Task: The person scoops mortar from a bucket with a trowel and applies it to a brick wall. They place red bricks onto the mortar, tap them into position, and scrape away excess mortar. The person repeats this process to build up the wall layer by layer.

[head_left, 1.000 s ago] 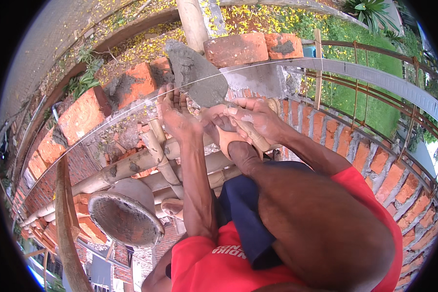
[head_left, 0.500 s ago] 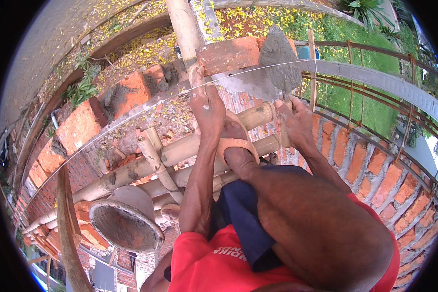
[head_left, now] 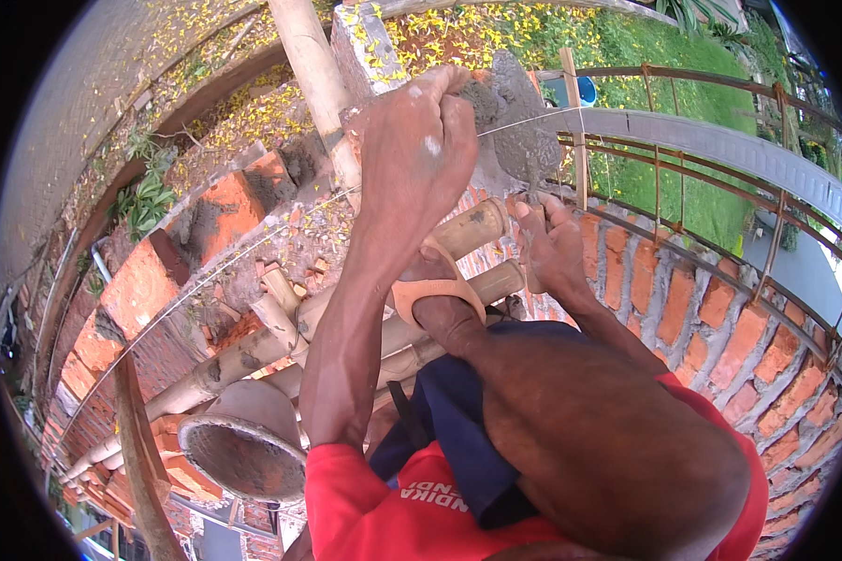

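My left hand [head_left: 413, 150] is closed, its fingers curled at the top of the brick course and hiding most of the brick under them; what it grips is hidden. My right hand [head_left: 547, 245] grips the handle of a trowel [head_left: 524, 126], whose blade carries grey mortar just right of my left hand. A taut string [head_left: 332, 195] runs along the wall's bricks [head_left: 223, 213], some smeared with mortar. My sandalled foot [head_left: 430, 299] rests on bamboo poles [head_left: 234, 365] below my hands.
A mortar-crusted bucket [head_left: 243, 441] sits lower left beside a wooden pole [head_left: 138, 439]. An upright bamboo post [head_left: 304, 70] rises beyond my left hand. Rusty rebar [head_left: 683, 78], a grey beam [head_left: 683, 129] and a brick wall [head_left: 739, 337] are at the right, a blue bucket [head_left: 582, 92] behind.
My left hand has risen and moved right, over the top brick. The trowel swung upright to the right from a slanted position between my hands, and now sits slightly further left than half a second ago.
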Available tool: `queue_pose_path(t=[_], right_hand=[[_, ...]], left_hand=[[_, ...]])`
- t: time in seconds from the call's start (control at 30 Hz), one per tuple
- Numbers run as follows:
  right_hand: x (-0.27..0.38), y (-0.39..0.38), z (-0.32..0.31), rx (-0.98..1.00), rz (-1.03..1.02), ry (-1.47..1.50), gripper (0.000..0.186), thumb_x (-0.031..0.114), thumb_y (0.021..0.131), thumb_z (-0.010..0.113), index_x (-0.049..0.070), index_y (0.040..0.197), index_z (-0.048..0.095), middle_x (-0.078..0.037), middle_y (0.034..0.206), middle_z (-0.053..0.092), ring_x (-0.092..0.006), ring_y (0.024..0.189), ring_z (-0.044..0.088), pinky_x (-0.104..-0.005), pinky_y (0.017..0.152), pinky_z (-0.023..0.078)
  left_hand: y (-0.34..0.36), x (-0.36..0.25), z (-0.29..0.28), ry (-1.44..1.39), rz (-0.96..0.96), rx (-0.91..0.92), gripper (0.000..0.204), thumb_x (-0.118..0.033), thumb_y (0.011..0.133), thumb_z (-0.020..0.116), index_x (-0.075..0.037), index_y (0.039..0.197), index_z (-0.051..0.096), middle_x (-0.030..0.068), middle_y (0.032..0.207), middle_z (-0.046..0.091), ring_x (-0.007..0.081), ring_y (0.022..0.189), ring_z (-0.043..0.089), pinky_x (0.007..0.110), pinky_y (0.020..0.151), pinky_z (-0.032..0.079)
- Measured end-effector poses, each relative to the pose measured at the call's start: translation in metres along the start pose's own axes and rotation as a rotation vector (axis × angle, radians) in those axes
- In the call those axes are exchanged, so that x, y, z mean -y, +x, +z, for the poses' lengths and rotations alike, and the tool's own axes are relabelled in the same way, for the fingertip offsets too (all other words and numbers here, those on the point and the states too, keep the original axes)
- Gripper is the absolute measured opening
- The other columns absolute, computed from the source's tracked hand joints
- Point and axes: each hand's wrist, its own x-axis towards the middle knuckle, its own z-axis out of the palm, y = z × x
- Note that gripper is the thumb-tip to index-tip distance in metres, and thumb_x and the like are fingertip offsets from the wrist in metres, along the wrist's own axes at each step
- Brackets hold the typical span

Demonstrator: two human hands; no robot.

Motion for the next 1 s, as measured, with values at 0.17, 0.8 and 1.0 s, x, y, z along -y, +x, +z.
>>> queue_pose_path(t=[0.17,0.8,1.0], right_hand=[[-0.006,-0.014,-0.008,0.180,0.197,0.469,0.043,0.038,0.109,0.057,0.001,0.130,0.057,0.001,0.075,0.057,-0.0077,0.062,0.059,-0.0253,0.052,0.049],[-0.007,0.003,-0.034,0.261,-0.025,-0.040,0.044,0.031,0.110,0.053,-0.006,0.132,0.060,-0.004,0.079,0.060,-0.0099,0.059,0.056,-0.0297,0.055,0.047],[-0.022,-0.007,-0.036,0.294,0.195,0.482,0.046,0.038,0.110,0.050,-0.001,0.134,0.056,-0.008,0.086,0.061,-0.0147,0.057,0.061,-0.0306,0.046,0.052]], left_hand=[[0.077,0.082,0.006,0.388,-0.025,0.554,0.042,-0.034,0.096,0.066,0.003,0.114,0.069,0.0265,0.101,0.073,0.0400,0.096,0.071,0.047,0.089,0.053],[0.122,0.122,0.026,-0.022,-0.147,1.040,0.054,-0.028,0.106,0.058,-0.007,0.156,0.050,0.0147,0.147,0.063,0.0253,0.129,0.062,0.035,0.112,0.045],[0.117,0.106,0.021,0.157,-0.047,0.955,0.060,-0.045,0.109,0.051,-0.006,0.155,0.051,0.0174,0.153,0.057,0.0276,0.136,0.057,0.037,0.116,0.042]])
